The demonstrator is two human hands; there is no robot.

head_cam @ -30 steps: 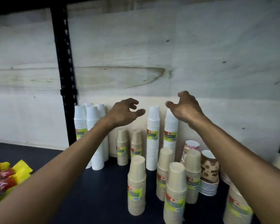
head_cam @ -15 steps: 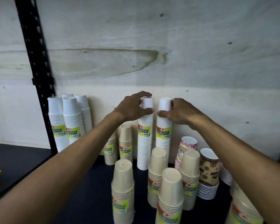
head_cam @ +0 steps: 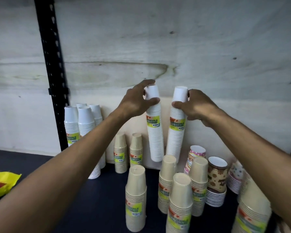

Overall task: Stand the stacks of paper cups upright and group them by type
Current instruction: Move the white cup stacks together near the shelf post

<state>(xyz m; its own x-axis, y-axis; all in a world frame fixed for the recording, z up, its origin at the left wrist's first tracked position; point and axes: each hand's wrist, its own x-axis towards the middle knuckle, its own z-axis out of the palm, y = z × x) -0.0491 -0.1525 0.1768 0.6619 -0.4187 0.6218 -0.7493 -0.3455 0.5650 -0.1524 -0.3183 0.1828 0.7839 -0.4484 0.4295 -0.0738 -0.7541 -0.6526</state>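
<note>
Both white stacks, left (head_cam: 154, 128) and right (head_cam: 176, 130), have lifted, upright; each hand, left (head_cam: 134, 102) and right (head_cam: 195, 106), has its fingers pinching a top; white group (head_cam: 81, 125) lies leftward.

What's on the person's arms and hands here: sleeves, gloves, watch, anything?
Nothing worn that shows. The left hand and right hand are bare, no gloves, and no rings or watch can be seen. Both forearms are bare from wrist to the frame edge, so no sleeve is in view. No straps, markers, cables or sensors on either arm.
</note>
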